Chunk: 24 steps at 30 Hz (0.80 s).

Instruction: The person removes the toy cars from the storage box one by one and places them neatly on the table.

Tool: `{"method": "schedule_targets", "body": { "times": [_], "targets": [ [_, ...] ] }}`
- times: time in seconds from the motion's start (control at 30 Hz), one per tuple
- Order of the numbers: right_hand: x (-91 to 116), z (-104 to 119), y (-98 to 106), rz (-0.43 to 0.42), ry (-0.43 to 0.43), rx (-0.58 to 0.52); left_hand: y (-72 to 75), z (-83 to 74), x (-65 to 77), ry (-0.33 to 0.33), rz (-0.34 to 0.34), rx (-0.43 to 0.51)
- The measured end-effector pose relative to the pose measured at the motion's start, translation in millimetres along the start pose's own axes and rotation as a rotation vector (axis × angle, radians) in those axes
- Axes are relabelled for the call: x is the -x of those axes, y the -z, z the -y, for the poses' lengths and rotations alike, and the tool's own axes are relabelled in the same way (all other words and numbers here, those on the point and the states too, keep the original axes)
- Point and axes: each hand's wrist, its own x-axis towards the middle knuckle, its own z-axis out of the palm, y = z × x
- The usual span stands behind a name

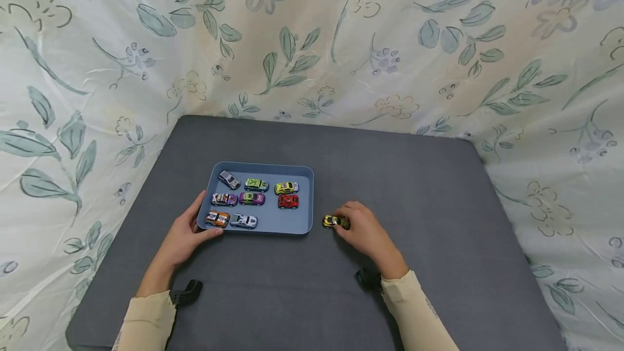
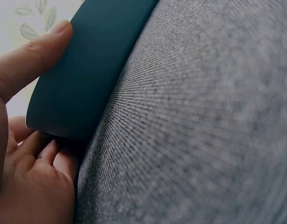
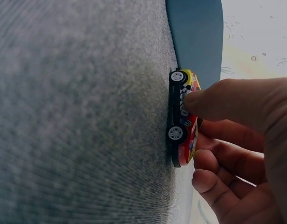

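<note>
A blue tray (image 1: 287,225) lies left of centre on the table, with several toy cars in it. My left hand (image 1: 182,236) grips its near left corner; in the left wrist view the thumb (image 2: 45,46) lies along the tray wall (image 2: 83,74) and the fingers tuck beneath its edge. Just right of the tray, my right hand (image 1: 361,226) pinches a toy car (image 1: 335,222) between thumb and fingers. Seen from the right wrist, that toy car (image 3: 181,119) is yellow and red with a checkered side, its wheels right at the grey cloth.
Inside the tray, a red car (image 1: 288,201) and a yellow car (image 1: 286,188) stand on the right, while an orange car (image 1: 217,218) sits near the left hand. Grey cloth covers the table (image 1: 414,177). A floral curtain (image 1: 312,42) hangs behind it.
</note>
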Motion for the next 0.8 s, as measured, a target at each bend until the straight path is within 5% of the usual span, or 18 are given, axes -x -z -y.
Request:
{"method": "schedule_targets", "body": {
  "times": [0.8],
  "targets": [
    [-3.4,4.5,8.6,-0.115,0.042,-0.063,1.1,-2.0,-0.5,0.003,0.004,0.021]
  ]
}}
